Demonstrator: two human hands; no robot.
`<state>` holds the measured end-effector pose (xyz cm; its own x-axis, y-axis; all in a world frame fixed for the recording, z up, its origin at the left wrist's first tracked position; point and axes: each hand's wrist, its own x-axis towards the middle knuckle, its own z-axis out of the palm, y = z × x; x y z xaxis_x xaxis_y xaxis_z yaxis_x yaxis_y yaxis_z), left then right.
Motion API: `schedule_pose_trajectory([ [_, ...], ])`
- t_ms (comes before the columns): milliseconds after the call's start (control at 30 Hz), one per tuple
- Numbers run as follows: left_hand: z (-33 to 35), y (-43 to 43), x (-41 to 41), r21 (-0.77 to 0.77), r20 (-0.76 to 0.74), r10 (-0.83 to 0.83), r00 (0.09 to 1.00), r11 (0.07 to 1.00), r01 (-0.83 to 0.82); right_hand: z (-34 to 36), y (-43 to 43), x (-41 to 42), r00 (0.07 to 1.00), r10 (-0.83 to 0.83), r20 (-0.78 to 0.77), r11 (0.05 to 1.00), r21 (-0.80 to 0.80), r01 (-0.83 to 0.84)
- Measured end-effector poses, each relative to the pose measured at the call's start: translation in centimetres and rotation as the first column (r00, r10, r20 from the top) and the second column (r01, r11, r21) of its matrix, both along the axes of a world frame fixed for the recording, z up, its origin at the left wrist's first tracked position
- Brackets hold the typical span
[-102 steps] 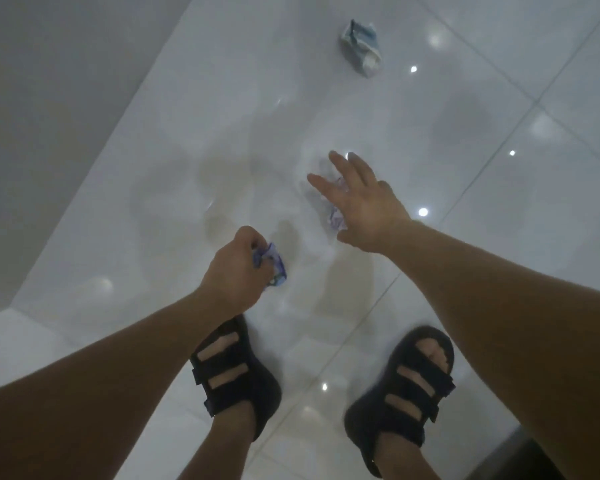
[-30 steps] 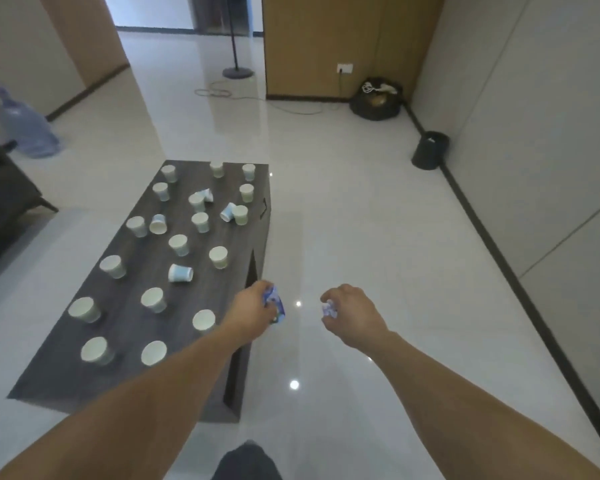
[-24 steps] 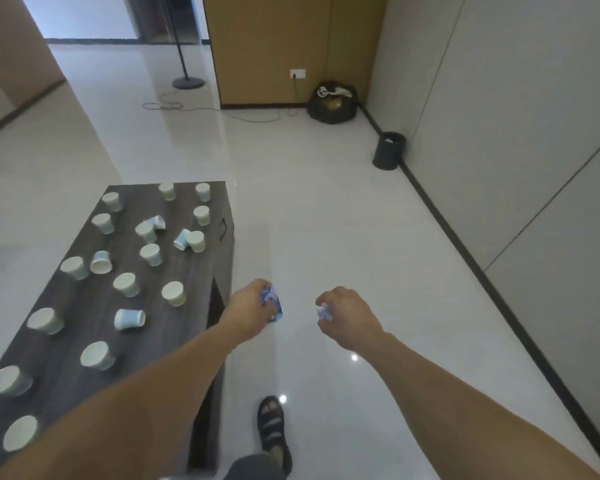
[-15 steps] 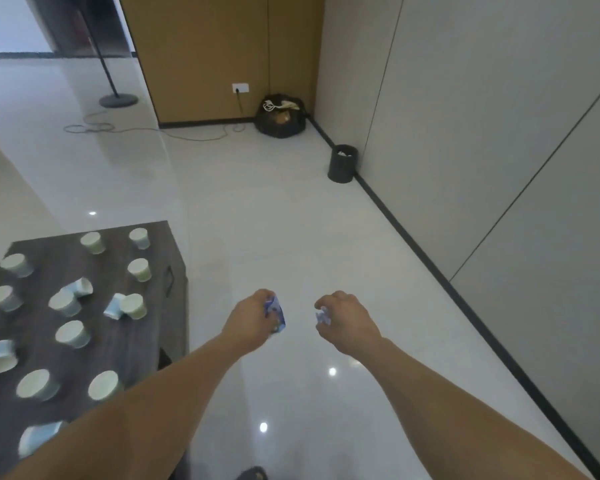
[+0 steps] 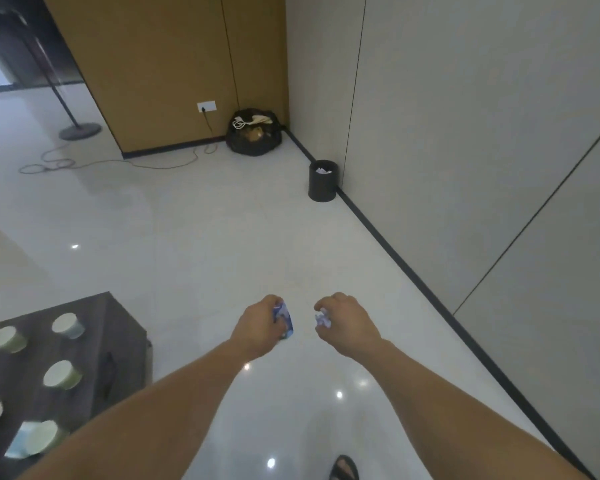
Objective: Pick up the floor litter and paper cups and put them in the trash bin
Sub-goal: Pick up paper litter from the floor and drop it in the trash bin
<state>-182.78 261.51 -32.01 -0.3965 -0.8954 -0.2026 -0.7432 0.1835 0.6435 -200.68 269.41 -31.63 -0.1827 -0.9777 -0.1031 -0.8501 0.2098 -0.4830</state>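
My left hand [image 5: 260, 329] grips a crushed blue-and-white paper cup [image 5: 285, 318]. My right hand [image 5: 347, 322] holds a small crumpled white wad of litter [image 5: 322, 319] in curled fingers. Both hands are held out in front of me above the white tiled floor. A small black trash bin [image 5: 322, 183] stands far ahead against the right wall, with white paper showing inside. Several pale paper cups [image 5: 63, 374] stand on a dark wooden table [image 5: 118, 327] at the lower left.
A full black rubbish bag [image 5: 253, 133] sits in the corner beside a brown panel wall. A cable [image 5: 118, 162] trails over the floor from a wall socket [image 5: 207, 107]. A lamp stand base [image 5: 79, 130] is at the far left. My sandalled foot [image 5: 343, 469] shows at the bottom.
My right hand picked the wad off the floor. Since then my view has risen and swung right; the bin looks nearer and the table has slid off to the lower left. Both grips are unchanged.
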Motion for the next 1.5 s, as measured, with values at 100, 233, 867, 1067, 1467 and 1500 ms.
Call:
schedule_pose_trajectory([
  [100,1.3,-4.9,-4.8,-0.031,-0.020,0.031,0.999,0.999,-0.031,1.3,-4.9,-4.8,1.000,0.016,-0.011,0.999,-0.035,-0.016],
  [233,1.5,-10.5,-9.7,-0.021,-0.053,0.048,0.997,0.999,-0.049,1.2,-10.5,-9.5,1.000,0.025,0.006,0.999,-0.026,-0.024],
  [867,0.2,-49.3,-31.3,0.039,-0.098,0.015,0.995,0.999,-0.012,1.6,-46.6,-30.7,0.996,-0.039,-0.075,0.998,0.051,0.043],
  [1067,-0.4,-61.3,-38.9,0.032,-0.097,0.054,0.994,0.998,-0.051,0.0,-59.6,-38.0,0.998,0.009,-0.067,1.000,0.023,-0.008],
  [1467,-0.1,-81.8,-50.5,0.134,-0.120,0.177,0.977,0.978,-0.160,0.6,-84.2,-51.7,0.993,0.104,-0.050,0.994,0.019,-0.103],
  [1500,-0.6,-83.9,-51.2,0.139,-0.119,0.170,0.978,0.978,-0.153,0.2,-86.2,-52.3,0.993,0.111,-0.049,0.993,0.033,-0.109],
])
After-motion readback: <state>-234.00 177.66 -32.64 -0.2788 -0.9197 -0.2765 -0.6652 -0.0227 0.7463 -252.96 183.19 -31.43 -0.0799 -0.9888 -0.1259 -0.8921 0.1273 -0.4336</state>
